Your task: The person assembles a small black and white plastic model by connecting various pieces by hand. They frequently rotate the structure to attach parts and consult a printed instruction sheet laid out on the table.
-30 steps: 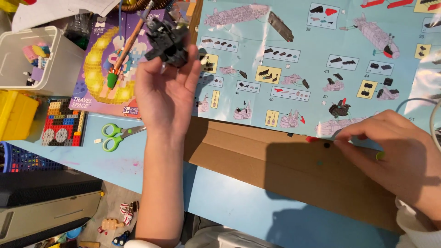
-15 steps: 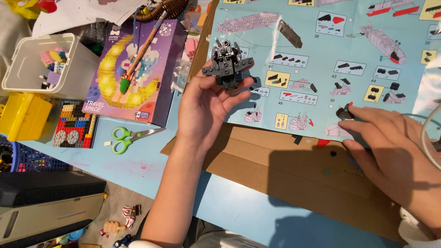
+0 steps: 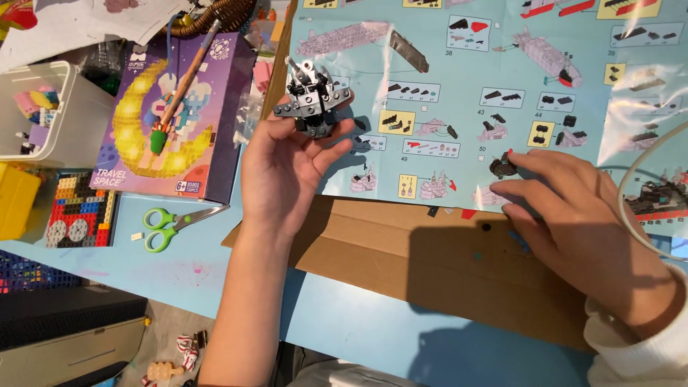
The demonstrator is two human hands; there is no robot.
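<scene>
Head view: the left hand (image 3: 287, 168) is raised palm up, its fingers curled about a dark grey brick model (image 3: 313, 106), held by its underside above the left edge of the instruction sheet (image 3: 459, 93). The right hand (image 3: 573, 222) lies palm down, loosely spread, on the sheet's lower edge and the cardboard (image 3: 401, 251); its fingertips pinch a small dark piece (image 3: 502, 167). Left of the cardboard, green scissors (image 3: 168, 220) lie on the blue desk (image 3: 358, 337), just below a purple box (image 3: 172, 115).
</scene>
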